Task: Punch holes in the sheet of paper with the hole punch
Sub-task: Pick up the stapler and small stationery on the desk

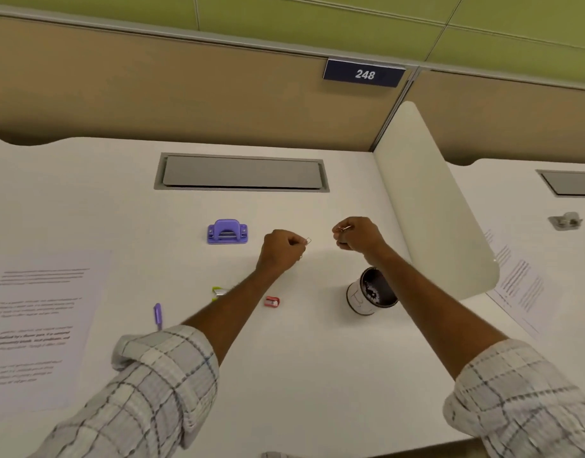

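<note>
A white surface (301, 375) is seen stretching from the near edge to a tan partition at the far side, with a grey hatch cover (241, 172) set into it near the far edge. A printed sheet of paper (36, 325) is laid flat at the left of the surface, well apart from both hands. A white divider panel (430, 206) is stood upright at the right. A white cup with a dark inside (370, 294) is placed to the right of centre, near the right forearm. The purple hole punch (227, 231) is set on the surface beyond the centre, to the left of the left hand and untouched. The left hand (279, 249) is closed, with a small paper clip (308, 240) pinched at its fingertips. The right hand (359, 234) is closed on a small metal piece (343, 229), too small to identify. A purple pen (157, 315), a yellow-green stapler (219, 291) partly hidden by the left forearm, and a red sharpener (272, 301) are laid nearer.
</note>
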`<action>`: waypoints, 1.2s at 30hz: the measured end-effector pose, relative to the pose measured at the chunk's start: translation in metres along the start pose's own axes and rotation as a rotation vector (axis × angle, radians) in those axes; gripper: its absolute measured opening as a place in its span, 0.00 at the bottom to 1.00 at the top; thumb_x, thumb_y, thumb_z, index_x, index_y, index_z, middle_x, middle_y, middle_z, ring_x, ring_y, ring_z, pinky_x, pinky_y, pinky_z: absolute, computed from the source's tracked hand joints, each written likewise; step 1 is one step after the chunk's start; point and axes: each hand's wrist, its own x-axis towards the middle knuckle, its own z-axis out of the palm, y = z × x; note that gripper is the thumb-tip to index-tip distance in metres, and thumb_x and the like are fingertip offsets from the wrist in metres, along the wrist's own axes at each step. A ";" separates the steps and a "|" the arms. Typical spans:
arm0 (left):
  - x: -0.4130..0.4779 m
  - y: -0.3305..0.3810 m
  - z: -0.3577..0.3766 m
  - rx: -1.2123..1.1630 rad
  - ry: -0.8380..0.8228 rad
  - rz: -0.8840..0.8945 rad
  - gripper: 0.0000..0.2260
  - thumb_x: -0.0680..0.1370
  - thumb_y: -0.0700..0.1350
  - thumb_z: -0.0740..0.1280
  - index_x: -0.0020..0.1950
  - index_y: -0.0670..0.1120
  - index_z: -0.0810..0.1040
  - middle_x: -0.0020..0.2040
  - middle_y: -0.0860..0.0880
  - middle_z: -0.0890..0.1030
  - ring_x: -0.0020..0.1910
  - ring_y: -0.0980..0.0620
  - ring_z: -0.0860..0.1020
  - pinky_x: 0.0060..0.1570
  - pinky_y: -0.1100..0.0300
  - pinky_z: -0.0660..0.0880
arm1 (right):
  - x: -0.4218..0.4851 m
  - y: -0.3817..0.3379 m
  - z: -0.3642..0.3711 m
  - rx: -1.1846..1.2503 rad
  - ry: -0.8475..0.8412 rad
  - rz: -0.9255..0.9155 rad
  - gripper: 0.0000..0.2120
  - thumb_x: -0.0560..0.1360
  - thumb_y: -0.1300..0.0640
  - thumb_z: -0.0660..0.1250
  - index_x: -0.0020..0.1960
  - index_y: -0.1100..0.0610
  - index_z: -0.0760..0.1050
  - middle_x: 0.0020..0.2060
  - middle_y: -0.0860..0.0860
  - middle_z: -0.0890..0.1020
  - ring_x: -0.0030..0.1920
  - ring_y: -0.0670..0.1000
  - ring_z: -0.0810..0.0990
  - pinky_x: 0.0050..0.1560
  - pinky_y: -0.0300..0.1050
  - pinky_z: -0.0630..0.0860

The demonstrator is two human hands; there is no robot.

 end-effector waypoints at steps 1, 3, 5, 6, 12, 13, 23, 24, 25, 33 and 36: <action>0.009 0.006 0.009 0.004 0.000 -0.022 0.08 0.79 0.42 0.71 0.52 0.40 0.87 0.47 0.41 0.88 0.46 0.44 0.86 0.51 0.58 0.81 | 0.012 0.003 -0.009 -0.020 -0.003 0.003 0.06 0.74 0.68 0.71 0.51 0.64 0.83 0.47 0.57 0.84 0.42 0.52 0.83 0.51 0.46 0.84; 0.026 0.015 0.026 0.000 -0.004 -0.066 0.07 0.78 0.41 0.71 0.51 0.40 0.87 0.48 0.42 0.88 0.48 0.44 0.86 0.55 0.54 0.82 | 0.035 0.010 -0.022 -0.085 -0.006 0.001 0.07 0.74 0.69 0.70 0.51 0.64 0.83 0.48 0.59 0.84 0.43 0.54 0.84 0.51 0.47 0.84; 0.042 0.020 0.045 0.008 -0.008 -0.091 0.07 0.78 0.41 0.70 0.50 0.40 0.88 0.47 0.42 0.88 0.48 0.44 0.86 0.55 0.53 0.82 | 0.054 0.018 -0.030 -0.178 -0.014 -0.004 0.08 0.74 0.69 0.69 0.51 0.63 0.84 0.47 0.58 0.85 0.45 0.57 0.85 0.53 0.49 0.84; 0.048 0.023 0.054 0.020 -0.011 -0.096 0.07 0.78 0.41 0.70 0.49 0.40 0.88 0.47 0.42 0.88 0.48 0.44 0.86 0.55 0.53 0.82 | 0.062 0.021 -0.033 -0.221 -0.017 -0.006 0.08 0.74 0.68 0.69 0.50 0.62 0.85 0.46 0.57 0.85 0.44 0.57 0.84 0.54 0.50 0.83; 0.085 0.027 0.102 0.056 -0.016 -0.144 0.08 0.78 0.40 0.70 0.46 0.38 0.88 0.45 0.42 0.88 0.46 0.44 0.86 0.47 0.56 0.82 | 0.103 0.040 -0.032 -0.391 -0.077 -0.037 0.09 0.75 0.66 0.68 0.51 0.59 0.85 0.51 0.56 0.86 0.47 0.53 0.81 0.56 0.50 0.81; 0.089 0.027 0.108 0.065 -0.015 -0.150 0.08 0.78 0.40 0.70 0.46 0.37 0.87 0.45 0.41 0.88 0.46 0.44 0.86 0.47 0.56 0.81 | 0.108 0.043 -0.032 -0.405 -0.083 -0.031 0.10 0.75 0.66 0.67 0.51 0.59 0.85 0.52 0.56 0.85 0.50 0.55 0.82 0.57 0.52 0.81; 0.118 0.028 0.131 0.117 0.014 -0.087 0.10 0.78 0.40 0.72 0.36 0.43 0.81 0.40 0.41 0.85 0.38 0.47 0.80 0.48 0.52 0.81 | 0.133 0.046 -0.043 -0.453 -0.132 -0.024 0.18 0.75 0.60 0.71 0.64 0.51 0.79 0.61 0.52 0.82 0.58 0.56 0.82 0.60 0.54 0.80; 0.118 0.027 0.129 0.111 0.016 -0.076 0.10 0.78 0.39 0.70 0.36 0.44 0.81 0.41 0.42 0.86 0.41 0.46 0.82 0.50 0.52 0.82 | 0.133 0.045 -0.045 -0.474 -0.121 -0.022 0.20 0.74 0.60 0.72 0.65 0.50 0.78 0.61 0.51 0.81 0.58 0.56 0.81 0.61 0.53 0.79; 0.116 0.026 0.127 0.100 0.020 -0.065 0.10 0.78 0.37 0.69 0.37 0.44 0.82 0.44 0.43 0.87 0.44 0.46 0.84 0.51 0.52 0.82 | 0.131 0.045 -0.047 -0.500 -0.101 -0.026 0.20 0.74 0.60 0.71 0.65 0.49 0.78 0.61 0.50 0.81 0.58 0.56 0.81 0.61 0.52 0.79; 0.078 0.000 0.093 0.123 -0.073 0.059 0.25 0.82 0.39 0.66 0.79 0.47 0.68 0.75 0.43 0.75 0.74 0.45 0.73 0.75 0.50 0.69 | 0.100 0.039 -0.046 -0.575 0.020 -0.094 0.19 0.78 0.61 0.66 0.66 0.48 0.76 0.66 0.50 0.77 0.63 0.56 0.78 0.59 0.47 0.74; 0.066 -0.009 0.076 0.184 -0.165 0.107 0.31 0.82 0.41 0.67 0.83 0.50 0.59 0.81 0.46 0.67 0.79 0.45 0.67 0.77 0.52 0.64 | 0.080 0.032 -0.029 -0.592 0.043 -0.148 0.18 0.79 0.60 0.65 0.67 0.49 0.75 0.65 0.52 0.77 0.63 0.56 0.78 0.57 0.47 0.73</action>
